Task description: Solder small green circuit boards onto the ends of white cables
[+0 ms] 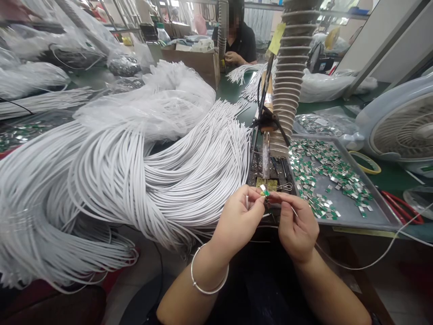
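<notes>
My left hand (241, 215), with a bangle on the wrist, pinches a small green circuit board (265, 193) with a silver metal connector between thumb and forefinger. A short white cable piece shows by its curled fingers. Close beside it, my right hand (297, 223) is closed, its fingertips reaching toward the board. A thin pale wire (358, 269) runs out of this hand to the right; whether it is cable or solder I cannot tell. Just above the board, a soldering iron (266, 153) is mounted tip down over a yellowish pad (272, 183). Fingers hide the contact point.
A large bundle of white cables (189, 180) covers the left. On the right lies a grey tray (382, 216) of small boards, with a yellow tape roll (365, 162), red-handled tool (402, 207) and fan (406, 122) nearby. A ribbed hose (292, 67) rises behind the iron. Another person sits opposite.
</notes>
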`<state>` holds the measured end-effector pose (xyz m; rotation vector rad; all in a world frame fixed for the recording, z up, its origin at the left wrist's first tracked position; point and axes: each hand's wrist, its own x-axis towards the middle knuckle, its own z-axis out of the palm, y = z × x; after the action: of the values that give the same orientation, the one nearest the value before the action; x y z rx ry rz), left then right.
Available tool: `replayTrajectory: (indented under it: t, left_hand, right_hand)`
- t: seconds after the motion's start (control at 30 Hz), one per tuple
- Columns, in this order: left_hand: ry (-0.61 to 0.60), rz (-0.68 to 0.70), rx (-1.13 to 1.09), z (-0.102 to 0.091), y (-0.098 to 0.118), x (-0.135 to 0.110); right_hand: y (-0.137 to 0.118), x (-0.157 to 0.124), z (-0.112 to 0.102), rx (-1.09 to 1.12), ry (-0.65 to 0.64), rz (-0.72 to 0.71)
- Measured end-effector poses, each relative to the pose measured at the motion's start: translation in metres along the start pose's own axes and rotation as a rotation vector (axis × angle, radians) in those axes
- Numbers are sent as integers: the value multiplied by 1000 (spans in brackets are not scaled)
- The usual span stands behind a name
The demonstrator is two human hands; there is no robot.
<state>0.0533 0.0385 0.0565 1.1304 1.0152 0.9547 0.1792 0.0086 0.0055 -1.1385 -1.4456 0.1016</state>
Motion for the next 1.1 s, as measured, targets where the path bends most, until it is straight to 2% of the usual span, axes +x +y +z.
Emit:
replayTrajectory:
  t: [0.27,1.1]
  left_hand:
    - [-3,10,32,0,1,1]
    - [15,47,31,-2,6,4]
  right_hand:
    - [-2,5,0,33,-18,-85]
    - [-2,11,3,-1,-32,-112]
